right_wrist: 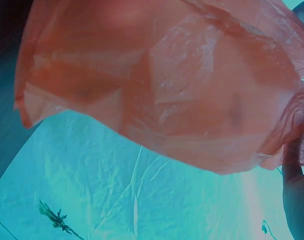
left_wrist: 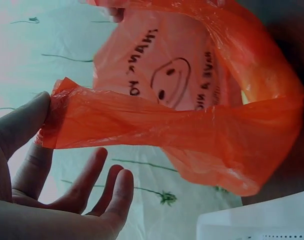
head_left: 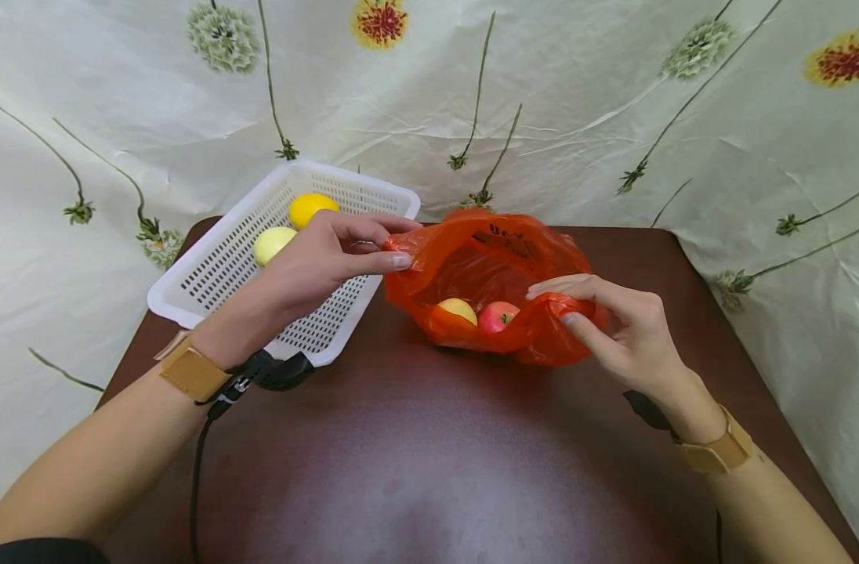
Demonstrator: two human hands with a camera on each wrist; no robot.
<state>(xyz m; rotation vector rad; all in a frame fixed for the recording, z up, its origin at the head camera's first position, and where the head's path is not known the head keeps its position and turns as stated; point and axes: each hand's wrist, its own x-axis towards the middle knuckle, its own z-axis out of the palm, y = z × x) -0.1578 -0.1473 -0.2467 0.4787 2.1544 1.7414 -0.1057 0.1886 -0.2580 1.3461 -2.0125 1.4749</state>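
Observation:
Between both hands a thin red plastic bag [head_left: 489, 235] stands with its mouth spread open. Inside it lie a pale yellow round fruit [head_left: 458, 310] and a red apple [head_left: 498, 316]. At the bag's left rim, my left hand [head_left: 324, 247] pinches the plastic between thumb and fingers; the left wrist view shows the strip of bag [left_wrist: 117, 117] stretched from those fingertips. My right hand [head_left: 620, 321] pinches the right rim, thumb on the near side. In the right wrist view the bag's wall [right_wrist: 157, 90] fills most of the picture, and only part of the hand shows.
A white perforated plastic basket [head_left: 190, 301] stands at the left, partly under my left forearm. In it are a yellow lemon-like fruit [head_left: 313, 210] and a pale yellow-green round fruit [head_left: 273, 244]. Everything is on a dark brown table [head_left: 415, 454], with a flower-patterned cloth [head_left: 578, 94] behind.

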